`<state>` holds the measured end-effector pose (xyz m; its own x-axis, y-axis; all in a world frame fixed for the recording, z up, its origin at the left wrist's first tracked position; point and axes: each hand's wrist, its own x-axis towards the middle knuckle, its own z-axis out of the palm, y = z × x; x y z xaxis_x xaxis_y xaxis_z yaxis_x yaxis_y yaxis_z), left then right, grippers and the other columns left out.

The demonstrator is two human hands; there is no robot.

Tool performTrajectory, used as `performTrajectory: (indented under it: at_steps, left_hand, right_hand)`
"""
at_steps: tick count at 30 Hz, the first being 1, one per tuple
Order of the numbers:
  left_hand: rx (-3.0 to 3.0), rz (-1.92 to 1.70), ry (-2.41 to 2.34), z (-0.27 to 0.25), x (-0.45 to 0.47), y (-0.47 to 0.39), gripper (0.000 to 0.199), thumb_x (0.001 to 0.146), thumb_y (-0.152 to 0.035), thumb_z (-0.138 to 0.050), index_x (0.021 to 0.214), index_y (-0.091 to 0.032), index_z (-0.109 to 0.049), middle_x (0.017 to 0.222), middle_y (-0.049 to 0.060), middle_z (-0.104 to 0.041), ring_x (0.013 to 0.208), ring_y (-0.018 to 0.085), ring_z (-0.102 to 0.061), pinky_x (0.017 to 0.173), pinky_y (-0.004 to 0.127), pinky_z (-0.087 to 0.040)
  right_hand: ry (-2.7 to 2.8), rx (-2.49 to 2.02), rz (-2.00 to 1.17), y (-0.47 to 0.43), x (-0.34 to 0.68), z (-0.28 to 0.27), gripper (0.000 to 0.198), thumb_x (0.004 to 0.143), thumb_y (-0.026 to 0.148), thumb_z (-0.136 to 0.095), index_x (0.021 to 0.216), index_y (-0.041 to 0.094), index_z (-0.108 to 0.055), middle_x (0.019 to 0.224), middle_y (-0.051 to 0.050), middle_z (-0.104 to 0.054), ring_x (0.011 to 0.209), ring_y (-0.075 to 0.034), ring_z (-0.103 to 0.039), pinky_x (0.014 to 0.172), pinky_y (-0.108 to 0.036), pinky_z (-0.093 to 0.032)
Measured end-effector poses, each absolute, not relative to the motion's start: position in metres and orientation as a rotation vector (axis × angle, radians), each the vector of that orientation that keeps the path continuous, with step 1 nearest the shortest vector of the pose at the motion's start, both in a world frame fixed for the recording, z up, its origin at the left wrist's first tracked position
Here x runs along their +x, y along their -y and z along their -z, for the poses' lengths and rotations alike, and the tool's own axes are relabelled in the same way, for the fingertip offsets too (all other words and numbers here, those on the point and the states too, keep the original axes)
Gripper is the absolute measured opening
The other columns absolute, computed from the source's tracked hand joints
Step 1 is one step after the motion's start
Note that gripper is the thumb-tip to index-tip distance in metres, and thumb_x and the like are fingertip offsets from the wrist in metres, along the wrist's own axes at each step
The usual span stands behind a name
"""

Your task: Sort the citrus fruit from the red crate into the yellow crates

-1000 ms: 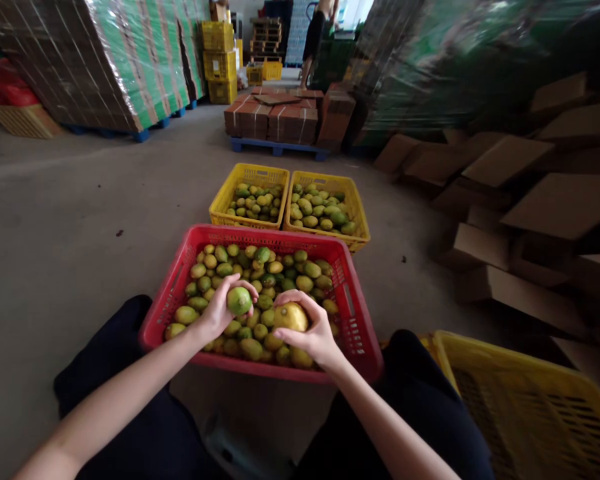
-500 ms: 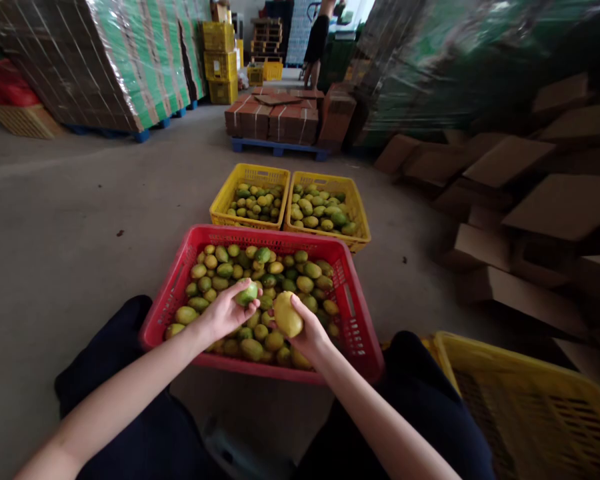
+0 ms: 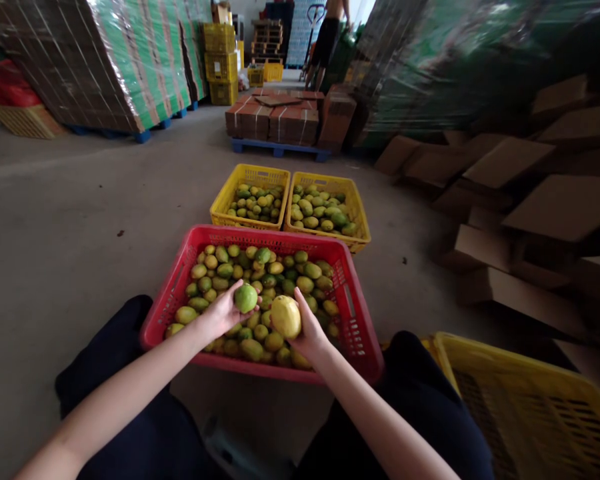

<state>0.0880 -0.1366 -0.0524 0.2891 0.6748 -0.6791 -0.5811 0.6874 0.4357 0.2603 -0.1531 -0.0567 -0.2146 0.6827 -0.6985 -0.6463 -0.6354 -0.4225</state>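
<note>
Over the red crate (image 3: 357, 320), both my hands hold fruit. My left hand (image 3: 221, 313) is closed around a small green lemon (image 3: 245, 298), its rounded end facing up. In my right hand (image 3: 309, 333) sits a larger yellow lemon (image 3: 286, 317), with the thumb along its right side. The two fruits are apart, a short gap between them. Beneath them the crate is filled with green and yellow lemons (image 3: 251, 349). Some fingers of each hand are hidden behind the fruit.
Two yellow crates (image 3: 286, 225) of lemons stand just beyond the red one. Another yellow crate (image 3: 520, 367) is by my right knee. Cardboard boxes (image 3: 510, 300) lie heaped on the right. Farther back are a blue pallet (image 3: 279, 149) of flat cartons and a person (image 3: 325, 43).
Both lemons have been turned in my hands, and the yellow one sits slightly lower. In the background the person has shifted a little, and a pallet jack handle now shows.
</note>
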Motion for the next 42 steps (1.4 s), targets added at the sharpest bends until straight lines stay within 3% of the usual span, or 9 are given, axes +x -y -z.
performTrajectory:
  at_steps: [4, 7, 12, 17, 20, 25, 29, 31, 42]
  left_hand:
    - [0.157, -0.790, -1.049, 0.046, 0.094, 0.139, 0.030, 0.090, -0.033, -0.049, 0.080, -0.008, -0.064, 0.062, 0.008, -0.066, 0.050, 0.014, -0.063, 0.049, 0.022, -0.053]
    - [0.145, -0.794, -1.115, 0.043, 0.094, 0.139, 0.021, 0.083, -0.030, -0.060, 0.077, -0.010, -0.062, 0.057, 0.004, -0.063, 0.042, 0.011, -0.058, 0.041, 0.018, -0.048]
    - [0.120, -0.760, -1.012, 0.045, 0.088, 0.136, 0.043, 0.093, -0.038, -0.039, 0.076, -0.007, -0.063, 0.058, 0.009, -0.064, 0.043, 0.012, -0.059, 0.039, 0.019, -0.048]
    - [0.243, -0.869, -0.904, 0.049, 0.086, 0.136, 0.035, 0.093, -0.032, -0.038, 0.089, -0.009, -0.065, 0.069, 0.006, -0.066, 0.040, 0.010, -0.057, 0.032, 0.016, -0.040]
    - [0.259, -0.954, -0.791, 0.048, 0.084, 0.136, 0.038, 0.093, -0.034, -0.037, 0.083, -0.011, -0.065, 0.067, 0.006, -0.064, 0.036, 0.008, -0.051, 0.030, 0.016, -0.036]
    - [0.084, -1.111, -0.638, 0.045, 0.077, 0.132, 0.030, 0.090, -0.025, -0.041, 0.075, -0.011, -0.063, 0.067, 0.006, -0.062, 0.055, 0.012, -0.060, 0.048, 0.022, -0.052]
    - [-0.119, -1.209, -0.603, 0.043, 0.078, 0.131, 0.025, 0.089, -0.020, -0.044, 0.078, -0.011, -0.065, 0.071, 0.006, -0.064, 0.068, 0.013, -0.064, 0.062, 0.024, -0.057]
    - [-0.176, -1.209, -0.607, 0.044, 0.079, 0.132, 0.024, 0.087, -0.022, -0.047, 0.076, -0.011, -0.065, 0.071, 0.007, -0.064, 0.069, 0.013, -0.064, 0.062, 0.025, -0.058]
    - [-0.233, -1.216, -0.652, 0.057, 0.084, 0.134, 0.022, 0.083, -0.020, -0.048, 0.076, -0.010, -0.065, 0.069, 0.009, -0.066, 0.068, 0.016, -0.065, 0.061, 0.028, -0.057]
  right_hand:
    - [0.066, -1.137, -1.987, 0.156, 0.260, 0.057, 0.029, 0.081, 0.044, -0.061, 0.073, 0.017, -0.059, 0.056, 0.000, -0.065, 0.047, -0.015, -0.062, 0.047, -0.026, -0.053]
    - [0.117, -1.090, -2.044, 0.157, 0.262, 0.055, 0.017, 0.079, 0.033, -0.064, 0.076, 0.017, -0.059, 0.059, -0.001, -0.066, 0.050, -0.015, -0.063, 0.044, -0.024, -0.051]
    - [0.230, -1.090, -2.072, 0.156, 0.263, 0.057, 0.022, 0.081, 0.036, -0.060, 0.076, 0.015, -0.060, 0.057, -0.002, -0.065, 0.047, -0.014, -0.062, 0.044, -0.023, -0.050]
    - [0.317, -1.013, -2.130, 0.156, 0.262, 0.062, 0.031, 0.086, 0.045, -0.047, 0.082, 0.017, -0.060, 0.060, -0.004, -0.067, 0.046, -0.017, -0.062, 0.040, -0.026, -0.048]
    - [0.331, -0.856, -2.144, 0.153, 0.264, 0.061, 0.028, 0.082, 0.038, -0.047, 0.092, 0.015, -0.060, 0.071, -0.007, -0.070, 0.051, -0.019, -0.064, 0.038, -0.024, -0.045]
    - [0.363, -0.615, -2.049, 0.140, 0.269, 0.057, 0.033, 0.074, 0.036, -0.051, 0.098, 0.015, -0.061, 0.077, -0.007, -0.070, 0.047, -0.015, -0.059, 0.030, -0.018, -0.034]
    - [0.221, -0.623, -1.883, 0.135, 0.270, 0.055, 0.027, 0.071, 0.030, -0.058, 0.095, 0.020, -0.063, 0.083, -0.003, -0.072, 0.068, -0.017, -0.067, 0.055, -0.026, -0.054]
    - [0.137, -0.656, -1.859, 0.136, 0.270, 0.056, 0.025, 0.073, 0.033, -0.059, 0.095, 0.021, -0.063, 0.088, -0.002, -0.072, 0.077, -0.018, -0.068, 0.065, -0.030, -0.056]
    - [-0.026, -0.701, -1.810, 0.139, 0.264, 0.058, 0.035, 0.065, 0.019, -0.053, 0.099, 0.019, -0.063, 0.094, -0.005, -0.073, 0.076, -0.021, -0.069, 0.063, -0.033, -0.056]
